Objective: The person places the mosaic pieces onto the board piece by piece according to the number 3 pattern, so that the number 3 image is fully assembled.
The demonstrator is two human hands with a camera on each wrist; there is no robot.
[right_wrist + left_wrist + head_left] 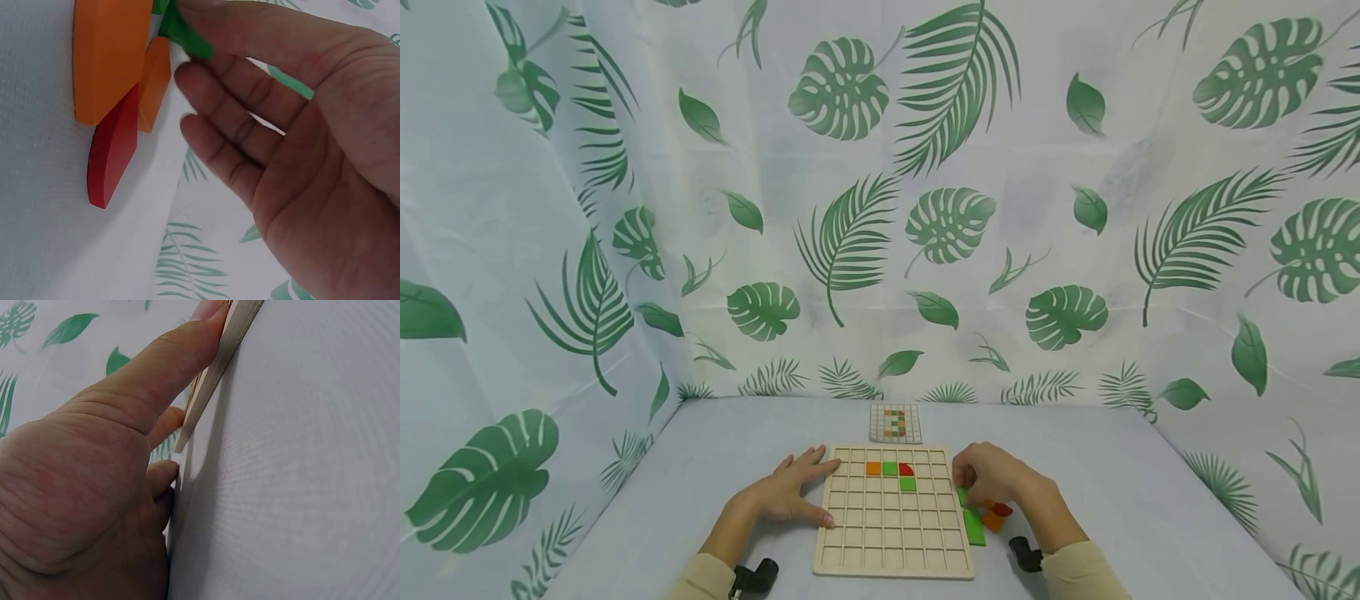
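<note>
Left hand (784, 492) splayed on board (874, 537), right hand (997, 475) pinching green piece (187, 36), seemingly slanted lengthwise.

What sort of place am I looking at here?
Probably a small screened-off tabletop workspace, though I can't tell what building it's in. A leaf-print sheet rises behind the pale table, where a wooden grid board and small pattern card lie.

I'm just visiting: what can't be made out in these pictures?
Head view: the card's fine details, too small.
Head view: how many loose pieces there are; the right hand partly covers them.
Left wrist view: most of the board, cut off by the top edge.
Right wrist view: the large orange piece's upper end, likewise cut off.
</note>
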